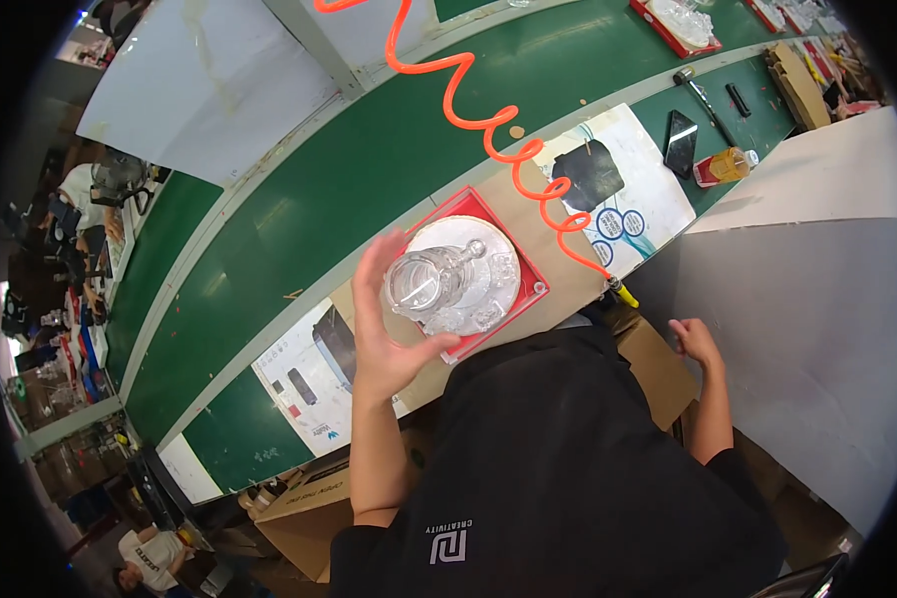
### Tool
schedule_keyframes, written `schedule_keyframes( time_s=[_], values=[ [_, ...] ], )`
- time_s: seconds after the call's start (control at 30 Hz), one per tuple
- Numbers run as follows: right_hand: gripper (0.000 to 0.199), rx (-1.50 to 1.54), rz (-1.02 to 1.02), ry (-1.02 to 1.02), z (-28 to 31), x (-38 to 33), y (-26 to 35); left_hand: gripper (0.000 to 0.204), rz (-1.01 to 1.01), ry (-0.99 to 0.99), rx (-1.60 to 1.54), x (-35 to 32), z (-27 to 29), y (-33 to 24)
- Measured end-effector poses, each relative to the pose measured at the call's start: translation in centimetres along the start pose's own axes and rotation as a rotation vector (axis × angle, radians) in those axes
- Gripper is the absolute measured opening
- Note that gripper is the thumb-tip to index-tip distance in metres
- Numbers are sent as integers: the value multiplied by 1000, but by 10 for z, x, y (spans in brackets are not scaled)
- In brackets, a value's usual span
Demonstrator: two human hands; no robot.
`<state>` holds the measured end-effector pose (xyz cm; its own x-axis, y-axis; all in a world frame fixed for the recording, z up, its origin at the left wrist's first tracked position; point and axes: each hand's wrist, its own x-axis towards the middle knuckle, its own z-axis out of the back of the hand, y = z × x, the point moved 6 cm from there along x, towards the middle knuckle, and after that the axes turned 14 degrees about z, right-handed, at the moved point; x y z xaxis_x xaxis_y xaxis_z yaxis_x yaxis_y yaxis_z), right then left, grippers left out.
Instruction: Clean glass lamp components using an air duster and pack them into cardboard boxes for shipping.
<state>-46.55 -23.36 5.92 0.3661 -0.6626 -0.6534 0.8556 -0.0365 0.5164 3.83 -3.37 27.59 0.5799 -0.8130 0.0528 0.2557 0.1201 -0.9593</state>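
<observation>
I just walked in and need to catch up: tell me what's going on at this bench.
A person in a black shirt stands at a green workbench. Their left hand holds up a clear glass jug-like piece above a red tray that holds a round clear glass plate with more glassware on it. Their right hand is empty, down by a cardboard box at their side. An orange coiled hose hangs across the bench.

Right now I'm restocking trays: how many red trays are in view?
3: one under the clear parts before the left hand, one and one at the top edge. More may be hidden.
</observation>
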Motion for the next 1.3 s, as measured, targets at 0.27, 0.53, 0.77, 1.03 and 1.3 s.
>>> schedule_keyframes(
  time_s=[0.27,0.53,0.77,1.03,1.3],
  values=[
    [22,181,567,156,-65,16,136,60,-38,-330,83,1,-20,-4],
    [12,120,802,292,-94,30,215,55,-143,-584,-27,-53,69,-62],
    [21,114,997,520,-131,21,349,49,-457,-986,-305,-176,177,-139],
    [24,-77,1516,886,-250,-79,471,36,-761,-1497,-84,-371,187,-203],
    [58,-155,2192,1255,-361,-225,451,29,-577,-1990,294,-485,154,-206]
  ],
)
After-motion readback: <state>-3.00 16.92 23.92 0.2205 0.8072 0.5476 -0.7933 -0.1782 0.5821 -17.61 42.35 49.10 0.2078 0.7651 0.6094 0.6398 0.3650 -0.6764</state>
